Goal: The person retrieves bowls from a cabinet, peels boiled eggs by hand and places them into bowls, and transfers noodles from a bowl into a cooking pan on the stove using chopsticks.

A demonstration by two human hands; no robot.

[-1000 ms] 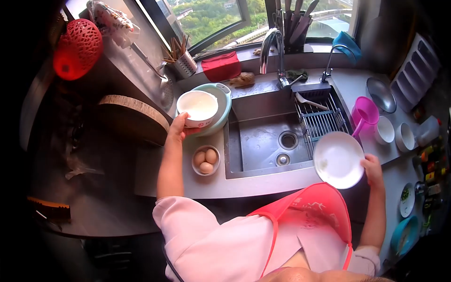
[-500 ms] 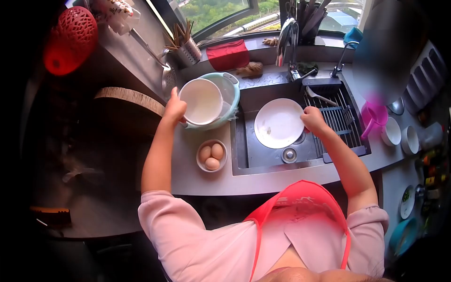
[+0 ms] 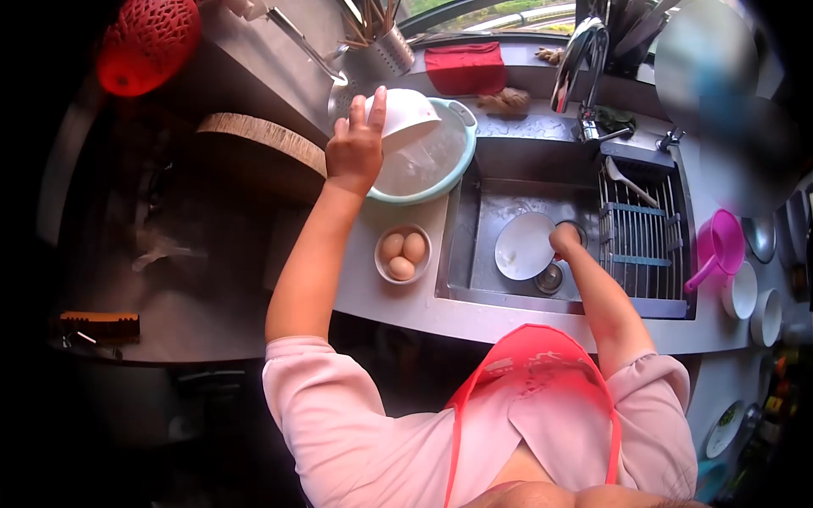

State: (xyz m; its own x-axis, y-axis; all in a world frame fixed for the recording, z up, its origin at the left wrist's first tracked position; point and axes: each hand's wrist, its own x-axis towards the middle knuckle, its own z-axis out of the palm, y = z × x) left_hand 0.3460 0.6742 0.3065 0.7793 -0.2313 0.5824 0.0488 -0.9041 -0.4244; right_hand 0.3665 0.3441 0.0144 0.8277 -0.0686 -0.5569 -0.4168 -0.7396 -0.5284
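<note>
My left hand grips a white bowl, which tips over a light-blue-rimmed tub on the counter. Some of my left fingers point upward along the bowl's outside; the thumb is hidden. In the sink, my right hand pinches the right edge of a white plate. The plate is held at a slant near the drain, with a small mark on its surface. Just in front of the tub stands a small bowl with three brown eggs in it.
A drying rack with a white spoon spans the sink's right side. The faucet rises behind. A pink dipper and white bowls stand at right, a round wooden board at left.
My left hand has turned the white bowl from nearly level to steeply tipped over the tub. My right hand has lowered and slanted the plate in the sink. The view has shifted.
</note>
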